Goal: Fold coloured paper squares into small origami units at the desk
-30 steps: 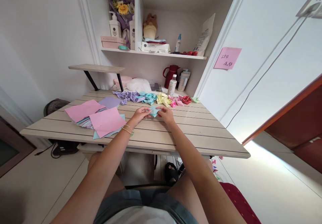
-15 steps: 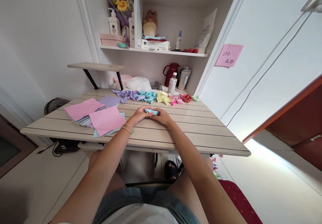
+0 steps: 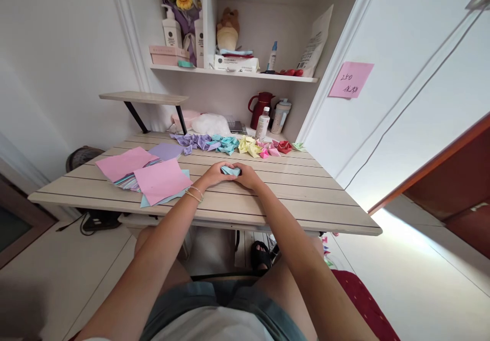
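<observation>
A small folded light blue paper (image 3: 230,170) is held between my two hands above the middle of the wooden table (image 3: 306,200). My left hand (image 3: 214,174) grips its left end, with the fingers curled round it. On the right end, my right hand (image 3: 247,175) is closed with fingers and thumb. Pink sheets (image 3: 161,180) lie to the left over light blue sheets and a stack of coloured paper (image 3: 129,181). Behind my hands runs a row of folded pieces: purple (image 3: 195,142), blue (image 3: 228,145), yellow (image 3: 249,147), pink (image 3: 271,149) and red (image 3: 284,147).
At the table's back stand a clear bottle (image 3: 262,124), a red jug (image 3: 261,109) and a patterned cup (image 3: 280,116). A small raised shelf (image 3: 143,97) is at the back left. A pink note (image 3: 351,79) sticks to the right wall.
The blue paper has tilted between my fingers and shows more of its face. Both hands stay closed on it in nearly the same place. The view has shifted slightly.
</observation>
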Demonstrator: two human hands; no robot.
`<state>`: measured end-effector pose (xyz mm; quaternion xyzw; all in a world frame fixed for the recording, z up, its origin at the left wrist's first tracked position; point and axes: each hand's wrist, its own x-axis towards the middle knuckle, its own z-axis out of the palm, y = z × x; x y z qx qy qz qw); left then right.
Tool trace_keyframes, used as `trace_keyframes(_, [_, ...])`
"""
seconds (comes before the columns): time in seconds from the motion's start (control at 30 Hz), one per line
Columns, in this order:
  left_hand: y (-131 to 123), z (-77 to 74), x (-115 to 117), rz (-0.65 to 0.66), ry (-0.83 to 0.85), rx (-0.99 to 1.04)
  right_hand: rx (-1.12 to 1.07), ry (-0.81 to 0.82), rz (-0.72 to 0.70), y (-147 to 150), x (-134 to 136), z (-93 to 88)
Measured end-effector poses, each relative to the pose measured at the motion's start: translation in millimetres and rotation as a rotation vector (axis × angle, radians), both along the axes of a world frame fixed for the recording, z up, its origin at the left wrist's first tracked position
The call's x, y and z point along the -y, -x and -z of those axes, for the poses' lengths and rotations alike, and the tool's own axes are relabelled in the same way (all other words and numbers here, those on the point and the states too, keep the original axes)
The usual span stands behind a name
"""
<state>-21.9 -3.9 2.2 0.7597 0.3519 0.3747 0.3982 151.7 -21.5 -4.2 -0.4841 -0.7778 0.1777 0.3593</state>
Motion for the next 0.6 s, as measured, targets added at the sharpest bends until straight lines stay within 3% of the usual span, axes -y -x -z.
trace_keyframes(0.6, [-3.2,-5.0,9.8,-0.075,-0.093,-0.095,0.104,-0.036,0.044,1.9,4.8,-5.4])
